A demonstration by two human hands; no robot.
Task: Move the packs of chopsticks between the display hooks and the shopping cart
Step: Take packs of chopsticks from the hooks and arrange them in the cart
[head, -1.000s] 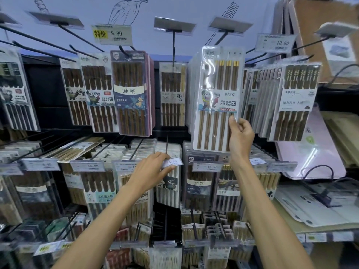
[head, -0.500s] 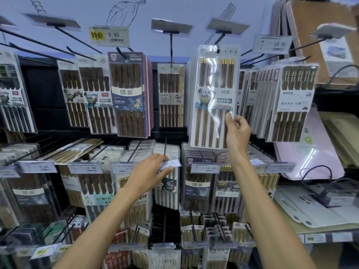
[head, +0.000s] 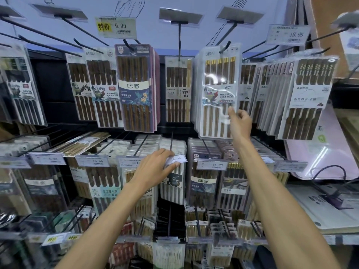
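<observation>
The white pack of chopsticks [head: 217,90] hangs at the front of its display hook [head: 225,47], ahead of a row of like packs on the same hook; the shopping cart is not in view. The step looks like sliding this pack along the hook, and I cannot tell from here whether on or off. To do it well, keep the hang hole in line with the rod, lift slightly to clear the upturned tip, and avoid twisting the thin plastic from its low corner, which could make it swing or snag. The right hand [head: 240,123] reaches up below and just right of the hook, arm nearly straight. Its grip appears to be a light pinch on the pack's lower right edge, thumb on the front and the other fingers curled. The left hand [head: 153,168], well below and left of the hook, pinches a price tag [head: 176,160] on the lower row between thumb and fingers, forearm angled upward.
</observation>
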